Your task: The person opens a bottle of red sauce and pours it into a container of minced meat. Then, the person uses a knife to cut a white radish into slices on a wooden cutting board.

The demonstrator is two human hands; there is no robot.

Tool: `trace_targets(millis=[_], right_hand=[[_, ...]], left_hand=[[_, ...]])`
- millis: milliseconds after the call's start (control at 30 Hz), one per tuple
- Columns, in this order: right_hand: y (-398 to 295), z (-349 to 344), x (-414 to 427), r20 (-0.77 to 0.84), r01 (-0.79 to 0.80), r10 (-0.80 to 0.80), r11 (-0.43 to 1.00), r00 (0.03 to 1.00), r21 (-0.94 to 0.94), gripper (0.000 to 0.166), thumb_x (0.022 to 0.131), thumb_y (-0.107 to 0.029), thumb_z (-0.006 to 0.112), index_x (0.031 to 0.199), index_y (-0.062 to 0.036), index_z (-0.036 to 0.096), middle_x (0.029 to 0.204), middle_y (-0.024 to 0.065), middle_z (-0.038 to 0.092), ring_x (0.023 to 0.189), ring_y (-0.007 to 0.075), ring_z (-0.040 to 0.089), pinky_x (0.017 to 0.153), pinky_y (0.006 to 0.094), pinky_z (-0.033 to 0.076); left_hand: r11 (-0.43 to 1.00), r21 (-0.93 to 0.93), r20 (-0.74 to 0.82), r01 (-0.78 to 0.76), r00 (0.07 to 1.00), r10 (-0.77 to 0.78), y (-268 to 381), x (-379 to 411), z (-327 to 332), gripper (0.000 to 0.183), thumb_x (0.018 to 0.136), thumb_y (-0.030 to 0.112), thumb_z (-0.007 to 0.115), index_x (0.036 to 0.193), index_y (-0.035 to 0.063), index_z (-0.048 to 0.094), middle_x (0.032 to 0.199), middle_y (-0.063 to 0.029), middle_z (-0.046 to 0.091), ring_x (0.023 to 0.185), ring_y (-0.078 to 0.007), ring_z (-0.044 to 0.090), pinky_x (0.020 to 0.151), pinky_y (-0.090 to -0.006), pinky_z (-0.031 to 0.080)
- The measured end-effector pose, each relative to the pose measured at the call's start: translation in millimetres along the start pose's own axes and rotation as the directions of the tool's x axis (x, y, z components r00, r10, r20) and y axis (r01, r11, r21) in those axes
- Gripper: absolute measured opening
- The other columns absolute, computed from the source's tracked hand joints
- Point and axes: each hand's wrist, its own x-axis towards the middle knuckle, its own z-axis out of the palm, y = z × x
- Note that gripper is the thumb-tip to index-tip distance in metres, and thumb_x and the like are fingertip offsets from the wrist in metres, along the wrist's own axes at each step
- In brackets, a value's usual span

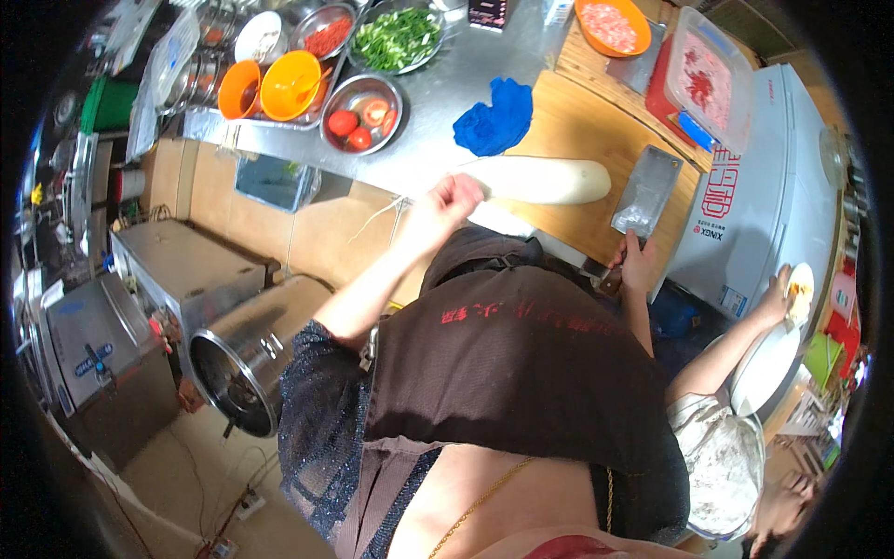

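A long peeled white radish [552, 180] lies across the edge of a wooden cutting board [580, 119]. At its left end is my left hand [455, 199], its fingers curled close together; whether they grip the radish cannot be made out. My right hand [637, 262] is at the handle of a broad cleaver [648, 192], whose blade lies over the board to the right of the radish. A second dark handle [596, 269] shows beside that hand. A crumpled blue cloth [494, 119] rests just beyond the radish, partly on the steel counter [426, 150].
Bowls of tomatoes [362, 114], chopped greens [398, 38] and red pieces [325, 35] stand at the upper left, near orange bowls [290, 84]. A lidded tub of minced meat [702, 84] stands upper right. A co-worker's arm [726, 349] with dishes is at right, by a white freezer [761, 175].
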Motion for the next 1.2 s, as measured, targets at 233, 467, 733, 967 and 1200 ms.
trace_targets(millis=[233,467,733,967,1200], right_hand=[[9,9,-7,-0.036,0.090,-0.087,0.994,0.996,0.065,0.016,0.091,-0.014,0.052,0.089,-0.0022,0.042,0.059,0.0037,0.045,0.040,0.0115,0.044,0.034,0.0286,0.040],[6,21,-16,0.096,0.146,-0.139,0.987,0.986,-0.069,0.014,0.092,-0.015,0.053,0.089,-0.0037,0.045,0.055,0.0007,0.044,0.037,0.0095,0.043,0.033,0.0255,0.037],[10,25,-11,0.132,0.125,-0.115,0.990,0.985,-0.071,0.015,0.091,-0.017,0.055,0.088,-0.0051,0.045,0.052,-0.0001,0.044,0.036,0.0091,0.042,0.032,0.0249,0.035],[-2,11,-6,0.165,0.180,-0.126,0.910,0.978,-0.373,0.019,0.089,-0.021,0.057,0.089,-0.0044,0.048,0.058,0.0052,0.049,0.044,0.0152,0.049,0.041,0.0305,0.040],[-41,1,-12,0.274,0.359,-0.233,0.616,0.933,-0.701,0.030,0.084,-0.029,0.060,0.094,-0.0025,0.049,0.071,0.0201,0.057,0.066,0.0408,0.055,0.060,0.0433,0.044]], left_hand=[[0.748,-0.657,-0.217,0.098,0.925,-0.311,-72,19,31,0.037,0.086,0.035,0.063,0.104,0.0051,0.053,0.092,-0.0025,0.057,0.083,-0.0113,0.055,0.065,-0.0258,0.045],[0.702,-0.704,-0.260,0.108,0.880,-0.397,-66,53,28,0.044,0.085,0.045,0.062,0.101,0.0044,0.054,0.088,-0.0049,0.060,0.077,-0.0140,0.054,0.070,-0.0281,0.045],[0.728,-0.640,-0.081,0.243,0.922,-0.379,-64,24,49,0.035,0.086,0.034,0.064,0.101,0.0046,0.053,0.093,-0.0045,0.060,0.083,-0.0119,0.055,0.074,-0.0267,0.042],[0.568,-0.817,-0.088,0.103,0.950,-0.300,-67,50,49,0.038,0.083,0.026,0.069,0.108,0.0041,0.050,0.098,-0.0042,0.059,0.085,-0.0115,0.055,0.076,-0.0270,0.046],[0.545,-0.824,-0.371,-0.155,0.875,-0.312,-38,66,74,0.024,0.084,0.019,0.065,0.101,0.0044,0.056,0.093,-0.0041,0.060,0.083,-0.0130,0.055,0.078,-0.0295,0.045]])
